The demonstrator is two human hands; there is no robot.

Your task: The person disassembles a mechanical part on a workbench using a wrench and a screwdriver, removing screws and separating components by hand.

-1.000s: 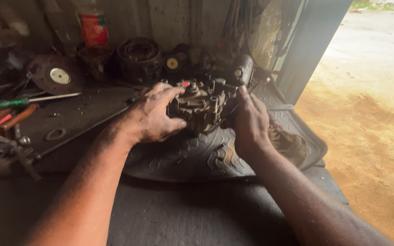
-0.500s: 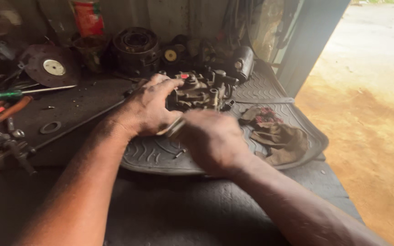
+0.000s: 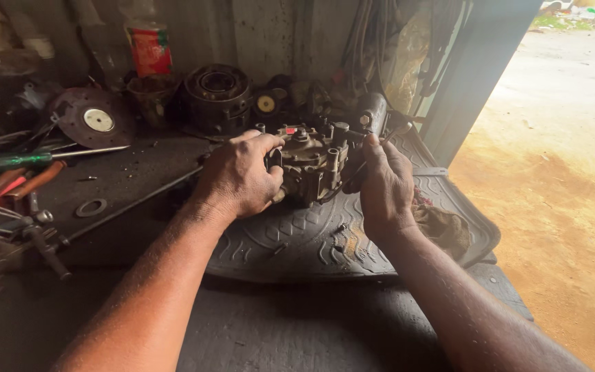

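Observation:
A grimy metal carburettor-like engine part (image 3: 313,162) stands on a black rubber mat (image 3: 297,241) on the workbench. My left hand (image 3: 239,176) grips its left side, fingers curled over the top edge. My right hand (image 3: 385,184) is closed against its right side, fingertips pressed on the body near a thin dark rod or wire; whether it pinches that rod I cannot tell. The part's near face shows between my two hands.
Screwdrivers (image 3: 15,162) and red-handled tools (image 3: 1,193) lie at the left with a washer (image 3: 91,207). A grinding disc (image 3: 94,118), round bearing housing (image 3: 216,93) and red can (image 3: 149,48) line the back wall. A dirty rag (image 3: 442,227) lies at the right. Bench ends right, above sandy ground.
My right hand, which had pulled back toward me over the mat half a second ago, has returned to the part's right side. The left hand has kept its grip.

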